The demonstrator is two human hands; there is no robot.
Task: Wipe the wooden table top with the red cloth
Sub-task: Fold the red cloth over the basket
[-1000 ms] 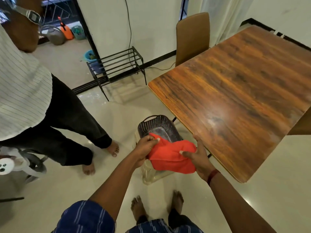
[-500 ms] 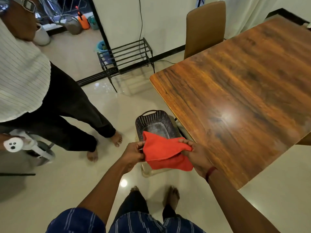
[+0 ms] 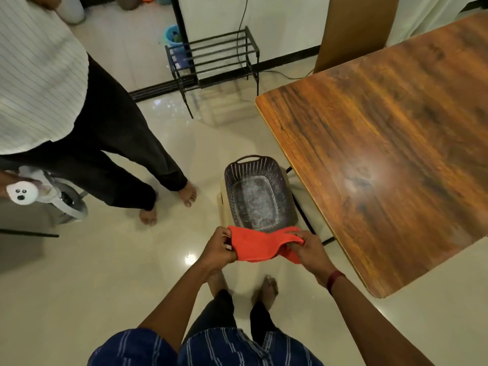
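Note:
I hold the red cloth stretched between both hands, in front of me above the floor. My left hand pinches its left edge and my right hand grips its right end, which hangs bunched below the fingers. The wooden table top lies to the right, glossy brown, with its near corner rounded. The cloth is left of the table's edge and not touching it.
A dark plastic basket sits on a pale stool just beyond the cloth, beside the table edge. Another person stands barefoot at the left. A black metal rack stands by the wall, and a brown chair at the table's far side.
The cloth has been pulled out flatter and wider between my hands and drawn back off the basket, which now shows its whole inside. The view has tilted further down.

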